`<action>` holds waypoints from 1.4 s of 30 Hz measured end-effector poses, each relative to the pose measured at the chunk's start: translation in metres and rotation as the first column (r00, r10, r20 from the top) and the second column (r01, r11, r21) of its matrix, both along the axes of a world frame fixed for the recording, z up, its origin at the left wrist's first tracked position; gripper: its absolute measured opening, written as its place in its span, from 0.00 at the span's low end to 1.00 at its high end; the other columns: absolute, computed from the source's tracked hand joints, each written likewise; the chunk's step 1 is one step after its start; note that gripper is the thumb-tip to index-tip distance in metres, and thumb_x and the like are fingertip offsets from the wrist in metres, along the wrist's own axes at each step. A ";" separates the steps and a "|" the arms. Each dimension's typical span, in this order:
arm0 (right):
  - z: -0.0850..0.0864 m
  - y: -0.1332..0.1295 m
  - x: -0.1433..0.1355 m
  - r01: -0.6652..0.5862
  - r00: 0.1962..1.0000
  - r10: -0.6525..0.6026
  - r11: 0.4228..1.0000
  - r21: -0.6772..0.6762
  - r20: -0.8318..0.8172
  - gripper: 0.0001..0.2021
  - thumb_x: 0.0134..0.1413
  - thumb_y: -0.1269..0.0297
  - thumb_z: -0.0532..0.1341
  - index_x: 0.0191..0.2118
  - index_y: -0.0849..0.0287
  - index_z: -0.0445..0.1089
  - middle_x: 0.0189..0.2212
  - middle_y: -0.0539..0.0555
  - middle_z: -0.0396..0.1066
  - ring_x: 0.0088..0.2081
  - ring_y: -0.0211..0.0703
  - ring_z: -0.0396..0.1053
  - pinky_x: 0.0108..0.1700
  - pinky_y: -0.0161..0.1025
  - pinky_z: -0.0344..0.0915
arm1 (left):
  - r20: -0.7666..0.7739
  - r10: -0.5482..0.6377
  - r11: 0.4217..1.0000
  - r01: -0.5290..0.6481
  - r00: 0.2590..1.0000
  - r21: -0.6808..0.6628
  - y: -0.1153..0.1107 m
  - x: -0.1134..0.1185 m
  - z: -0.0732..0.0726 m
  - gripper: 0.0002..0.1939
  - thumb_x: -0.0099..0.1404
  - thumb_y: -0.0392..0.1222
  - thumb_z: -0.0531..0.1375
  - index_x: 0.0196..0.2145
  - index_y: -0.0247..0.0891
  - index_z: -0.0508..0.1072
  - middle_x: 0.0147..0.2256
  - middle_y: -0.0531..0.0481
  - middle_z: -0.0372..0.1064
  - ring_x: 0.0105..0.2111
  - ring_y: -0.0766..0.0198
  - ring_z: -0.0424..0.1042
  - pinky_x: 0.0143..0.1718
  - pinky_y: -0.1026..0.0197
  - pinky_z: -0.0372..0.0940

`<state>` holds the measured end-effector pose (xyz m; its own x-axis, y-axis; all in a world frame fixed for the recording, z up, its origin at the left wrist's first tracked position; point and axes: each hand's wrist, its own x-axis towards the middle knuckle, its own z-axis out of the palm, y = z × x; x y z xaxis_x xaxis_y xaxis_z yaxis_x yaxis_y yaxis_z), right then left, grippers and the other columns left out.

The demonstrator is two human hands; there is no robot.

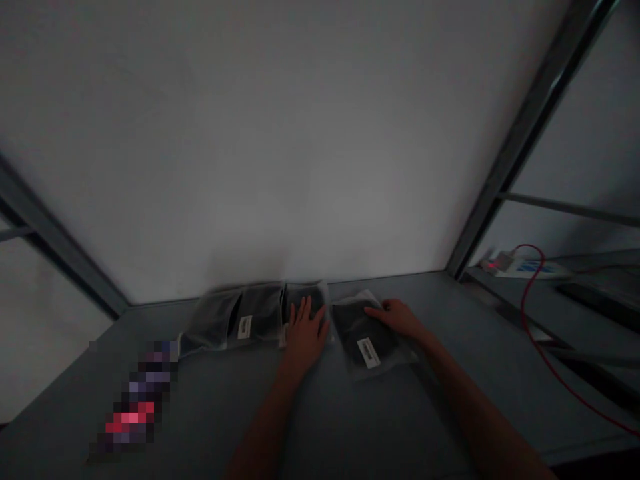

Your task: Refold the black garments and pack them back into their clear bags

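Observation:
Three dark items in clear plastic bags stand side by side on the grey shelf: a left bag (211,321), a middle bag (261,310) with a white label, and a right bag (323,293). My left hand (306,328) lies on the right bag with its fingers spread. To the right of these, a fourth bag (353,327) with a white label rests tilted on the shelf. My right hand (400,317) grips its upper right part, thumb on top and the other fingers partly hidden.
A pixelated patch (137,400) covers something at the left of the shelf (210,413). Metal posts (505,160) flank the pale back wall. At the right are a red cable (537,340), a small device with a red light (500,261) and a dark flat object (600,303).

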<state>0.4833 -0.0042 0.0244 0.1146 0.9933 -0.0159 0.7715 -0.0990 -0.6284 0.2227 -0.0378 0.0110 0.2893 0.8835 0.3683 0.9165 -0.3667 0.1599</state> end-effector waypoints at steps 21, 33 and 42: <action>0.029 -0.038 -0.050 0.312 0.745 0.012 0.877 0.365 -0.667 0.17 0.57 0.50 0.52 0.22 0.53 0.55 0.13 0.45 0.56 0.16 0.36 0.56 0.18 0.35 0.55 | 0.424 -0.278 0.960 0.257 0.862 0.108 -0.051 0.056 0.004 0.24 0.70 0.35 0.44 0.62 0.33 0.59 0.59 0.40 0.63 0.61 0.55 0.61 0.60 0.49 0.62; 0.072 -0.097 -0.073 -0.486 0.840 0.425 0.312 0.816 0.338 0.18 0.60 0.73 0.58 0.55 0.56 0.64 0.46 0.60 0.71 0.47 0.49 0.68 0.48 0.50 0.66 | 0.678 -0.331 0.931 0.343 0.656 0.123 -0.056 0.042 0.035 0.24 0.74 0.49 0.40 0.36 0.38 0.72 0.28 0.47 0.72 0.25 0.63 0.70 0.31 0.60 0.67; 0.071 -0.093 -0.072 -0.460 0.848 0.441 0.339 0.821 0.294 0.10 0.63 0.71 0.54 0.45 0.56 0.70 0.38 0.56 0.74 0.39 0.46 0.70 0.43 0.46 0.67 | 0.597 -0.426 0.904 0.340 0.680 0.258 -0.058 0.046 0.033 0.23 0.74 0.47 0.40 0.31 0.39 0.69 0.24 0.49 0.70 0.21 0.64 0.68 0.24 0.61 0.62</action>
<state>0.4115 -0.0972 0.0952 -0.3639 0.4006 0.8409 0.5355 0.8287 -0.1630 0.2685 -0.0957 0.0445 0.2581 0.6862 0.6801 0.3948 -0.7174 0.5740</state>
